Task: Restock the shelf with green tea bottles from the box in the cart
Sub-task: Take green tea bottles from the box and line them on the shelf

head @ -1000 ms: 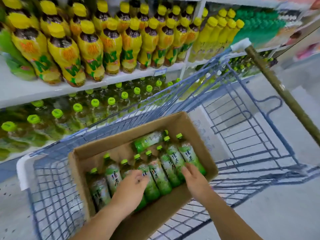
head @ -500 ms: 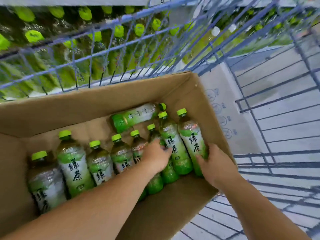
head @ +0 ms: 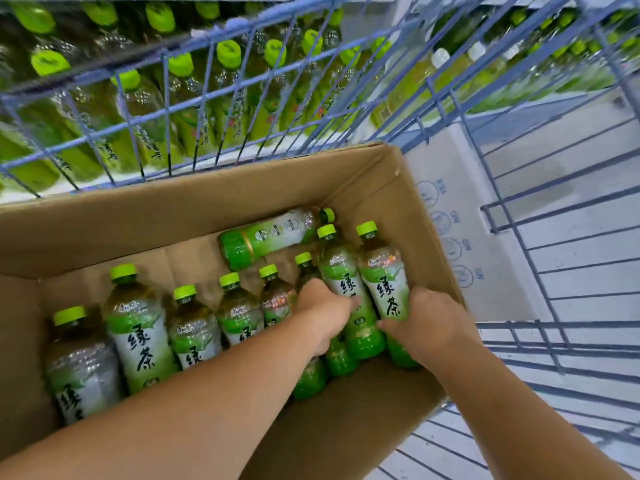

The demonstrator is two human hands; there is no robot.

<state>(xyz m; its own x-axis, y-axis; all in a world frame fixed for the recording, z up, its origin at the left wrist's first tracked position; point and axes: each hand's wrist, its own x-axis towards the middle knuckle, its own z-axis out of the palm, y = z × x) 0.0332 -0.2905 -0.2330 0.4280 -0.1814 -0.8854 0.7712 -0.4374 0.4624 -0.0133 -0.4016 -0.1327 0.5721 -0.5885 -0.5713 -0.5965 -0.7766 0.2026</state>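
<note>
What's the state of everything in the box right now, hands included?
Box, top open.
Rightmost bottle, capped, standing, gripped by right hand.
Third bottle from right, capped, left hand curled over it.
Lying bottle, capped, on its side by far wall.
Other bottles, capped, standing.

Bright, even, diffuse light; source unseen. Soft shadow low inside the box (head: pixel 138 220). Small glare on green tea bottles (head: pixel 381 271). Wide-angle bend bows cart (head: pixel 104 69) wires near the edges. Shelf bottles (head: pixel 228 57) motion-smeared, soft.
</note>
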